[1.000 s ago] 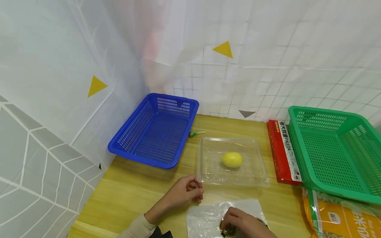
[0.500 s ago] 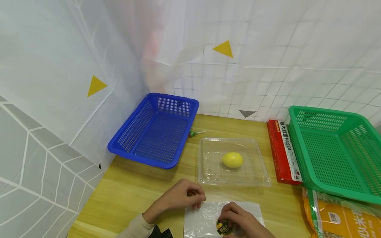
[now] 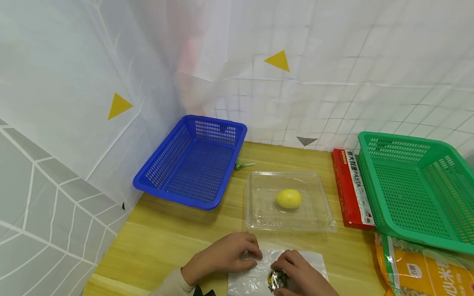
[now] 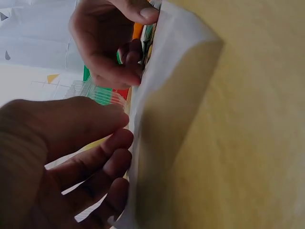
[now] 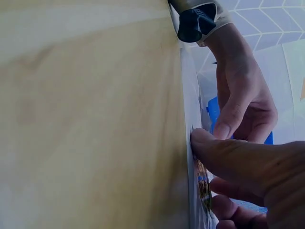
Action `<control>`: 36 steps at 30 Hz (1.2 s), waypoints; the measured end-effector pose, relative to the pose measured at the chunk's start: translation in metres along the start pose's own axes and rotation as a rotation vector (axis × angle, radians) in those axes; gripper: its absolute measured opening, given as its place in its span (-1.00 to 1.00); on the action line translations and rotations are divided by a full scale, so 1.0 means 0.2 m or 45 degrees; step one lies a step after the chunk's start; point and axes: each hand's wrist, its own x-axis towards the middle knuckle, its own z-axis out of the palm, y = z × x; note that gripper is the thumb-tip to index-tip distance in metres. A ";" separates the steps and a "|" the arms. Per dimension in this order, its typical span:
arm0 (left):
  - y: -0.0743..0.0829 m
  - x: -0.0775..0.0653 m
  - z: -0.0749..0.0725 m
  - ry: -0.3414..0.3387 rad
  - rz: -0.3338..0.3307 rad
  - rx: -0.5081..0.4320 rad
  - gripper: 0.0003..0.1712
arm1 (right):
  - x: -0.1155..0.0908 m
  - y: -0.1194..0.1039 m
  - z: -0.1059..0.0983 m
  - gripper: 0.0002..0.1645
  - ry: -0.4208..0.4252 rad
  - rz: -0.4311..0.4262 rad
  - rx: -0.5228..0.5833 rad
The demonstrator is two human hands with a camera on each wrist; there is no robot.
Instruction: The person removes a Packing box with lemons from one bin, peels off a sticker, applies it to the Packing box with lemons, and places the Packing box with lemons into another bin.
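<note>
A glossy white sheet, paper or plastic, [image 3: 244, 284] lies on the wooden table at the front. On it is a round, shiny black-and-gold sticker [image 3: 275, 281]. My right hand [image 3: 301, 276] holds the sticker between thumb and fingers at opposite edges, partly covering it. In the right wrist view, the thumb lies at one end of the sticker [image 5: 204, 188], which appears nearly edge-on. The left hand [image 3: 227, 255] rests its loosely bent fingertips near the sheet's left part. From the left wrist view, its thumb and fingers are apart, touching the sheet's edge.
Behind the hands, a clear plastic tray [image 3: 255, 205] holds a lemon [image 3: 289, 199]. A blue basket [image 3: 216, 205] stands left, with a lollipop [image 3: 242, 165] beside it. On the right are a red pasta box [image 3: 349, 197], a green basket [image 3: 385, 205] and an orange grain bag [image 3: 418, 271].
My left hand has moved toward me and right, from the tray's corner onto the sheet. The right hand has shifted slightly on the sticker. Sheet and sticker have slid slightly left.
</note>
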 end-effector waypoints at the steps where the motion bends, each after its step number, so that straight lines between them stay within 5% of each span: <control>1: 0.00 0.00 0.00 -0.007 -0.006 0.011 -0.82 | 0.00 0.00 0.00 -0.54 0.012 0.002 -0.011; 12: -0.02 0.00 0.02 -0.045 -0.005 0.050 -0.74 | 0.00 0.01 0.01 -0.65 0.085 -0.011 0.263; 18: -0.02 -0.01 0.02 -0.047 -0.010 0.073 -0.75 | 0.03 -0.05 -0.08 -0.71 0.066 0.210 0.540; 27: 0.02 0.00 0.00 -0.070 0.000 0.018 -0.78 | 0.13 -0.11 -0.26 -0.74 0.314 0.649 0.732; 36: 0.06 0.01 0.02 -0.171 0.099 0.092 -0.54 | 0.24 -0.09 -0.45 -0.68 0.499 0.596 0.717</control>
